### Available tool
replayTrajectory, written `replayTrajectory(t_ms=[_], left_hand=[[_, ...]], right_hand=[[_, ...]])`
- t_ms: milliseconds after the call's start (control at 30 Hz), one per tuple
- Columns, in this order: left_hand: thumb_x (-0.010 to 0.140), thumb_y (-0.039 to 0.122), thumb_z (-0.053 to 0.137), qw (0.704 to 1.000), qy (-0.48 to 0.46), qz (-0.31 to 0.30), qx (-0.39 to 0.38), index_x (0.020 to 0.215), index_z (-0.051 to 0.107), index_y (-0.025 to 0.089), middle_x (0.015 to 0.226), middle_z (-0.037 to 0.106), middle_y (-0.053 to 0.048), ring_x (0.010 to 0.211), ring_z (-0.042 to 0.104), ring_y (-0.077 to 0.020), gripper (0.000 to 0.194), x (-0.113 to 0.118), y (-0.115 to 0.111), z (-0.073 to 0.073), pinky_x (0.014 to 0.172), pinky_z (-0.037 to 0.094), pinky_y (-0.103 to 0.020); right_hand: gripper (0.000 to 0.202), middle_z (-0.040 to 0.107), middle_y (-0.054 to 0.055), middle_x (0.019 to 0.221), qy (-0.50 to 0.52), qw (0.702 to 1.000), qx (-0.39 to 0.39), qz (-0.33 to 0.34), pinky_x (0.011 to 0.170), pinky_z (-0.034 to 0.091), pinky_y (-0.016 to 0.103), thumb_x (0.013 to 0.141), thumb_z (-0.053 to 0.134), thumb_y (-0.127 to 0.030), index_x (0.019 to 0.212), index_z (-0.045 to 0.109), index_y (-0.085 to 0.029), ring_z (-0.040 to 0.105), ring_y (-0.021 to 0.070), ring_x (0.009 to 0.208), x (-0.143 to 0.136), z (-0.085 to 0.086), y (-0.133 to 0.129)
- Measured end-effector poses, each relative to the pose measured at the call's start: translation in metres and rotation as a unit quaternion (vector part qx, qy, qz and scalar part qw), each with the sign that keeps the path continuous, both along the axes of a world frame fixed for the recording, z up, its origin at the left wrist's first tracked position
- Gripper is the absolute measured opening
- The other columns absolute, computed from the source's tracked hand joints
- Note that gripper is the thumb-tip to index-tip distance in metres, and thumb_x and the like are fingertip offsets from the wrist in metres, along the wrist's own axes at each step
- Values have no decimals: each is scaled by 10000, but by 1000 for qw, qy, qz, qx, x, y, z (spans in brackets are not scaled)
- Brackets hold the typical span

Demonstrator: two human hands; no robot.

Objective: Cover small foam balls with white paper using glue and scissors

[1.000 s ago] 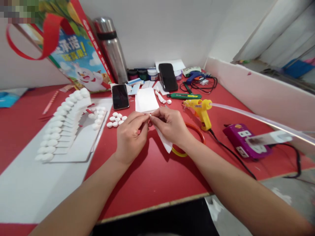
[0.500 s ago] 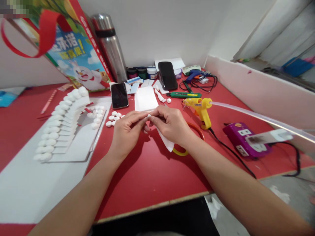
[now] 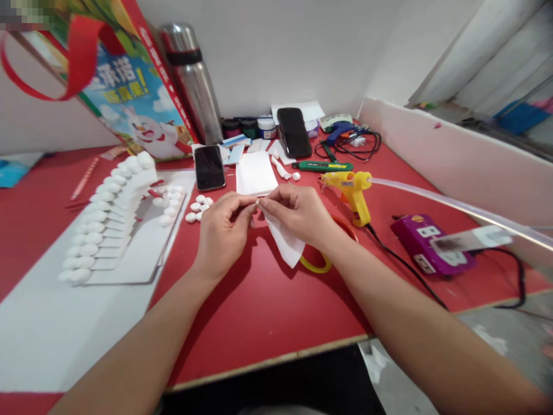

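My left hand (image 3: pixel 227 230) and my right hand (image 3: pixel 302 213) meet over the red table, fingertips pinched together. Between them is the small tip of a thin white sheet (image 3: pixel 285 242), which hangs down below my right hand. Just left of my left hand lie several white oval pieces (image 3: pixel 199 207). Behind the hands is a stack of white paper (image 3: pixel 256 173). Under the right wrist a yellow ring (image 3: pixel 317 266) and an orange-red ring (image 3: pixel 344 225) show in part. At the left stands a white stepped model (image 3: pixel 129 230) edged with white ovals.
A yellow glue gun (image 3: pixel 356 199) lies on the right, its black cord running past a purple box (image 3: pixel 432 245). Behind are a green cutter (image 3: pixel 324 166), two phones (image 3: pixel 209 167), paint jars (image 3: pixel 266 128), a steel flask (image 3: pixel 194 86) and a printed bag (image 3: pixel 142 109).
The fingertips have shifted slightly left. More of the white sheet now hangs into view below my right hand, spread wider and further left than before.
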State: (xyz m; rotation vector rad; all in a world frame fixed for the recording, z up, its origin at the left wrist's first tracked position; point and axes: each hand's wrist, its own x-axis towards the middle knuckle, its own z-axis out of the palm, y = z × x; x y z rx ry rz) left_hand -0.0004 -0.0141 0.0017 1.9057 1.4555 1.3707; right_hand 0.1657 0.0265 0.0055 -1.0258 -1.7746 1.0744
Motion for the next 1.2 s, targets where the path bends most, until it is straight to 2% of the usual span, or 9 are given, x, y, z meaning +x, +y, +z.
replayTrajectory(t_ms=[167,300,367,433,533,667,800,1033,1200], left_hand=[[924,229,649,996,-68,12,-51,939,731,177,693,664,3,597,600,-120,98,-3,1,2,605,487,-246],[903,255,682,993,-99,15,-66,941,737,177,718,694,-6,601,616,-120,103,-4,0,3,604,499,-240],[903,249,681,993,-97,11,-64,940,742,176,739,708,-12,616,630,-121,102,-3,-1,4,619,512,-239],[904,246,676,993,-96,7,-70,943,743,172,729,710,-14,608,636,-124,108,-2,-2,6,602,515,-237],[893,252,687,991,-105,12,-77,938,748,163,716,717,-17,587,635,-126,117,-2,-3,7,568,512,-230],[892,267,696,990,-110,24,-87,954,757,155,683,706,-11,565,632,-125,142,1,-3,4,558,511,-230],[924,246,661,996,-76,21,-35,982,766,171,738,696,-18,615,644,-128,142,6,-4,-1,607,524,-247],[960,183,595,987,79,39,136,1066,750,193,1002,750,-76,906,692,-189,188,8,-6,-8,861,555,-328],[959,233,621,997,-37,-2,67,1037,741,191,939,721,-57,766,684,-150,149,7,-6,-5,752,581,-291]], right_hand=[[455,717,83,706,150,953,-262,16,550,522,289,932,607,-575,822,710,-145,638,176,583,5,3,7],[606,767,163,873,219,860,-432,159,647,620,383,947,479,-690,943,700,-125,737,260,726,10,9,8],[513,767,147,889,217,843,-448,203,631,622,367,949,544,-624,972,688,-132,738,242,721,11,11,7],[347,755,97,832,203,863,-420,194,540,574,285,915,678,-489,935,677,-143,688,172,615,10,12,4],[245,706,20,705,171,931,-305,107,442,430,193,827,799,-343,823,647,-150,568,87,501,5,9,2],[244,688,21,656,72,991,-109,10,526,438,225,835,765,-332,742,620,-159,619,119,577,-2,4,-3],[197,701,33,689,15,999,1,-38,594,482,269,877,684,-287,729,608,-182,661,157,647,-7,0,-9],[178,726,31,745,27,999,26,-39,655,502,290,907,661,-299,774,663,-181,661,160,682,-5,1,-11],[165,710,18,727,19,998,59,-21,635,461,281,907,649,-263,763,667,-185,616,146,665,0,7,-9]])
